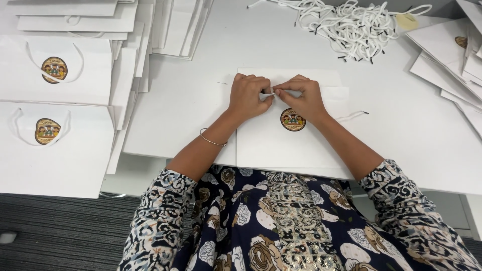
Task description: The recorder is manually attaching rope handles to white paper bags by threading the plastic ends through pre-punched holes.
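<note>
Pinching a white cord (pixel 267 94) between left hand (pixel 248 98) and right hand (pixel 301 98), fingertips pressed together. Flat white paper bag (pixel 281 145) underneath on white counter (pixel 191 95)

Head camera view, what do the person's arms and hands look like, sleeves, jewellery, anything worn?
Both forearms are bare. The sleeves end near the elbows, in a dark and cream patterned fabric, above a navy floral garment. The left hand has a thin metal bangle at the wrist. The right hand shows no jewellery. No gloves.
</note>
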